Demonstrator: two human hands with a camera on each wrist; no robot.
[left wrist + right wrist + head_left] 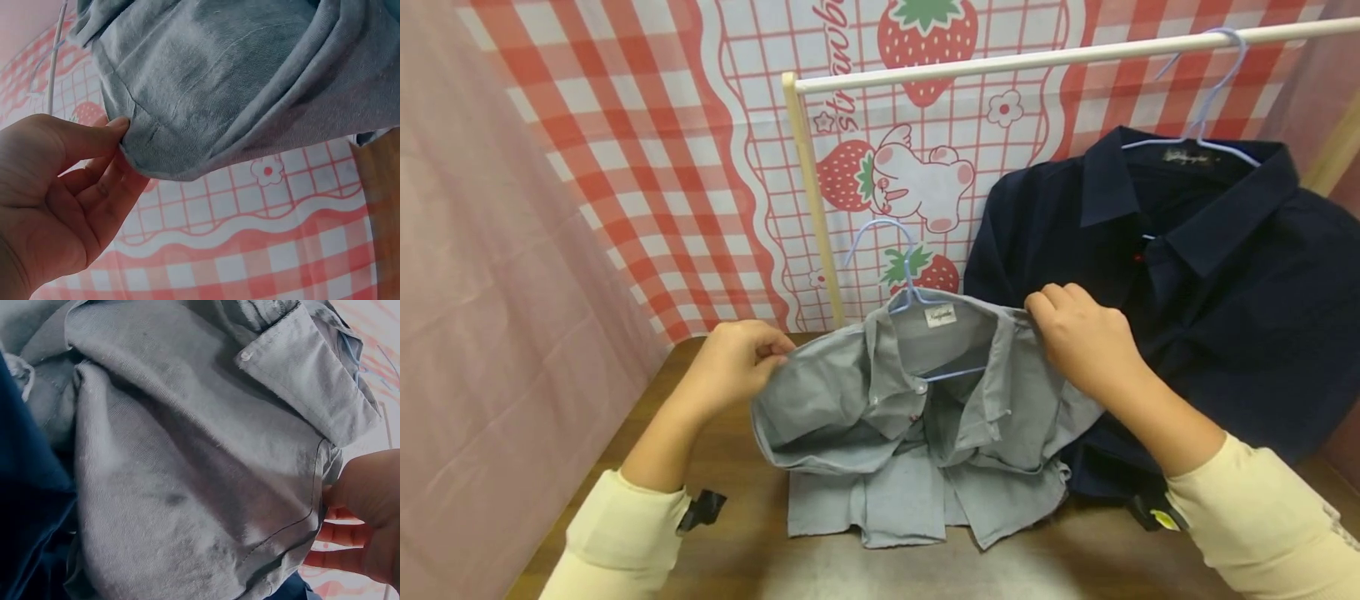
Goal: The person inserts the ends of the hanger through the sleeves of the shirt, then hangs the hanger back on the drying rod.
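Observation:
A grey collared shirt [827,392] is held up by its shoulders between both hands, its lower part on the wooden table. Inside its collar sits a light-blue hanger [908,271], the hook rising free above the neck. My left hand [735,362] pinches the shoulder at the left; in the left wrist view the thumb [119,123] presses the cloth against the fingers. My right hand [1086,337] grips the other shoulder close to the collar. In the right wrist view its fingers [340,534] reach behind the cloth, partly hidden.
A white rail [1045,58] on a wooden post [811,175] crosses behind. From it a dark navy shirt [1037,225] hangs on another light-blue hanger [1213,100] at the right. The wooden table [737,517] lies below; a strawberry-print checked cloth [647,167] covers the back.

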